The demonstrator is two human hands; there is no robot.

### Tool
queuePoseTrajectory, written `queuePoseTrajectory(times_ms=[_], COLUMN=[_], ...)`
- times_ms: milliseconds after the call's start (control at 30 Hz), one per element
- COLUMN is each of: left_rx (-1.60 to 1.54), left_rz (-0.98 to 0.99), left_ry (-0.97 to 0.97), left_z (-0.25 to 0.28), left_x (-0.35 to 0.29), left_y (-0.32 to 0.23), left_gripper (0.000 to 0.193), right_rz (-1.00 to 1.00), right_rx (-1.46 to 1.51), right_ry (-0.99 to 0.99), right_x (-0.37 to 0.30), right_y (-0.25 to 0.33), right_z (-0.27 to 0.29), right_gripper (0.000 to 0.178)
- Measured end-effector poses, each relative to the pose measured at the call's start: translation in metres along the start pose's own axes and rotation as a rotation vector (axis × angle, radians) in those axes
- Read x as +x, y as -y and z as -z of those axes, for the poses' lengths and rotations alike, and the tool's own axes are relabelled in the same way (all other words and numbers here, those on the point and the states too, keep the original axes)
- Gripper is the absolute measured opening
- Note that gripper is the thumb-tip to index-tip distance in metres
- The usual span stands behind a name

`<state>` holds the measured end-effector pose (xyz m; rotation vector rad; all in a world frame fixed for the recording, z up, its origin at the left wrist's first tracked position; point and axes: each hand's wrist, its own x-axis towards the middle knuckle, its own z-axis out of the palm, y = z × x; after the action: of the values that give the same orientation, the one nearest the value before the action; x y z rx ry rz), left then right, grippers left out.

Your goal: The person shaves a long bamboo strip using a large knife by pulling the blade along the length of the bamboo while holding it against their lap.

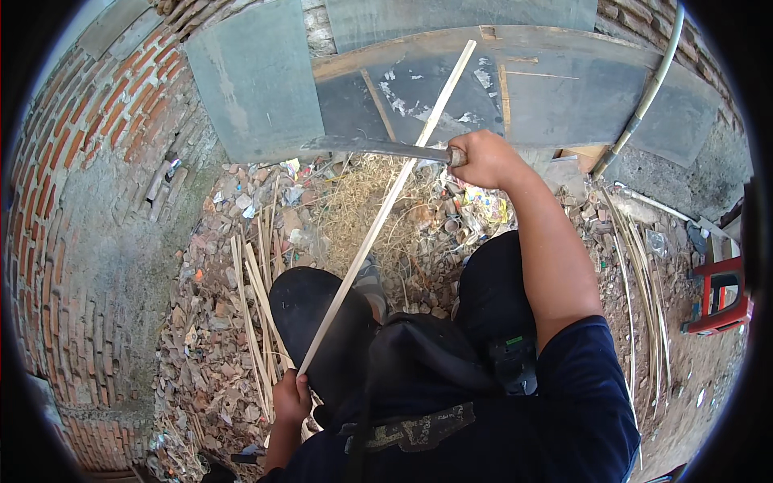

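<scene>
My right hand [481,159] is closed round the handle of a machete [386,147], whose long dark blade points left. The blade crosses a long pale bamboo strip [383,211] partway up; whether it touches or cuts into the strip I cannot tell. Near my left thigh, my left hand [291,396] pinches the strip's lower end between thumb and fingers. From there the strip slants up and away to the right, past the blade, its far end in front of the dark boards. Thin curled shavings [354,209] lie on the ground beneath the blade.
Several bamboo strips [256,314] lie to my left, and more long strips [644,282] to my right. A red plastic stool [718,298] stands at the far right. A brick wall [88,241] rises on the left, grey panels [250,80] ahead. Rubble and litter [217,322] cover the ground.
</scene>
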<state>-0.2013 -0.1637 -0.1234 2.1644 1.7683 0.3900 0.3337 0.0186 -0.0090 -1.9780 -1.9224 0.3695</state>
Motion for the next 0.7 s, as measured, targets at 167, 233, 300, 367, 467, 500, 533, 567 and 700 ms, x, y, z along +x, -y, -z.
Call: queuePoseTrajectory(times_ms=[167,233,300,367,467,500,533,567,700], left_rx=[-0.091,-0.111,-0.11,-0.135,-0.15,-0.144,-0.145,-0.112,-0.095], left_rz=[-0.047,-0.02,-0.035,-0.002,0.016,-0.002,-0.006,0.002,0.057], left_ry=[0.075,0.082,0.067,0.083,0.088,0.091,0.091,0.1,0.129], left_z=[0.011,0.012,0.012,0.014,0.012,0.012,0.012,0.014,0.023], left_x=[0.006,0.003,0.002,0.0,0.002,0.003,0.004,0.004,0.001], left_y=[-0.003,-0.002,-0.004,-0.009,-0.008,-0.007,-0.007,-0.008,-0.02], left_gripper=[0.038,0.038,0.037,0.036,0.034,0.034,0.034,0.033,0.033], right_rz=[-0.15,-0.154,-0.117,-0.081,-0.044,-0.091,-0.136,-0.139,-0.11], right_rx=[0.087,0.047,0.076,0.107,-0.037,-0.022,-0.007,-0.008,-0.122], right_ry=[-0.023,-0.011,0.02,0.053,0.026,0.025,0.023,0.019,0.059], right_x=[0.012,0.008,0.004,-0.002,0.0,0.004,0.006,0.007,0.005], right_y=[-0.035,-0.024,-0.01,0.0,-0.002,-0.018,-0.023,-0.027,-0.005], right_z=[-0.011,-0.007,-0.002,0.002,0.002,-0.003,-0.003,-0.006,-0.013], right_gripper=[0.027,0.027,0.027,0.028,0.028,0.027,0.026,0.026,0.027])
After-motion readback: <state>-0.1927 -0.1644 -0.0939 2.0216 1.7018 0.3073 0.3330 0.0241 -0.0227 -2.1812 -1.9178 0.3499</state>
